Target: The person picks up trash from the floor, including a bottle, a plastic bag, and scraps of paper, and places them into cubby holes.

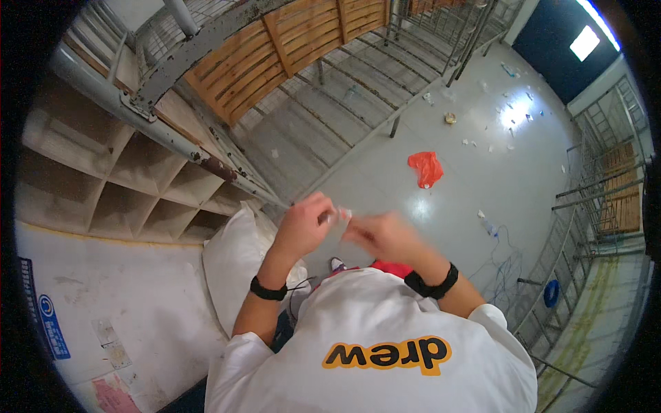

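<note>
In front of my chest, my left hand [305, 224] is closed in a pinch on a small see-through piece of plastic [345, 215] with a touch of red. My right hand [389, 236], smeared by motion, has its fingers curled and pinched at the same piece from the other side. Both hands are raised above the floor, and black bands circle both wrists. The piece is too small and blurred to tell its exact kind.
A full white sack [237, 258] leans by a cubby shelf [131, 165] on the left. Metal bed frames with wooden slats [255, 58] stand ahead and at right. A red plastic bag [426, 168], litter and tangled cables [506, 258] lie on the grey floor.
</note>
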A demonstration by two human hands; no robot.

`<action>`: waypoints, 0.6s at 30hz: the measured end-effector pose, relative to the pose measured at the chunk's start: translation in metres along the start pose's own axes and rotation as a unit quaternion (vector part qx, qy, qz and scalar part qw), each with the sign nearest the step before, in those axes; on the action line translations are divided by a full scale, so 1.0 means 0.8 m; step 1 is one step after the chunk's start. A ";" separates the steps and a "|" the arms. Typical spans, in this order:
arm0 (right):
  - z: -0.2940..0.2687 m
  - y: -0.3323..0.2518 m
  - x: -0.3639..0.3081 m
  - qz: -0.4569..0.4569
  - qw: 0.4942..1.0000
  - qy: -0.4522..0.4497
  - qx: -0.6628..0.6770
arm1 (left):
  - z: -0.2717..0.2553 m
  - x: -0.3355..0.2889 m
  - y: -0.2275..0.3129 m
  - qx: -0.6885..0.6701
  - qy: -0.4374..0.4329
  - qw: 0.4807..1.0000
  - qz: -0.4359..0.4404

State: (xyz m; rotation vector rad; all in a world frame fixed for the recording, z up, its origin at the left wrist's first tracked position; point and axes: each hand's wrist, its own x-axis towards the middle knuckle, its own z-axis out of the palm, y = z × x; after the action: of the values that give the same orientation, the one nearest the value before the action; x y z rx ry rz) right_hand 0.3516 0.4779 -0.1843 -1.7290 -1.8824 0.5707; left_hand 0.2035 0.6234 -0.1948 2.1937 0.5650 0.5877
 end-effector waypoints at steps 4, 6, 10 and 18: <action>-0.010 0.058 0.025 0.014 0.985 0.153 0.073 | 0.000 -0.009 -0.023 -0.277 -0.202 0.935 -0.095; 0.009 0.080 0.021 -0.034 0.998 0.059 0.008 | 0.020 0.001 -0.024 -0.650 0.144 0.721 -0.193; -0.033 0.061 0.029 -0.069 0.992 0.006 0.103 | 0.011 0.028 -0.011 0.006 -0.017 0.999 -0.030; -0.082 0.102 0.032 -0.050 0.975 0.025 0.215 | 0.052 0.061 0.012 -0.196 0.184 0.959 -0.085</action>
State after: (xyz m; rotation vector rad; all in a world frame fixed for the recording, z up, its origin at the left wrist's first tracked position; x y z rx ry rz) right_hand 0.4546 0.5089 -0.1814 -1.3484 -1.6500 0.8181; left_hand 0.2684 0.6215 -0.2011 1.6526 0.7495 0.9357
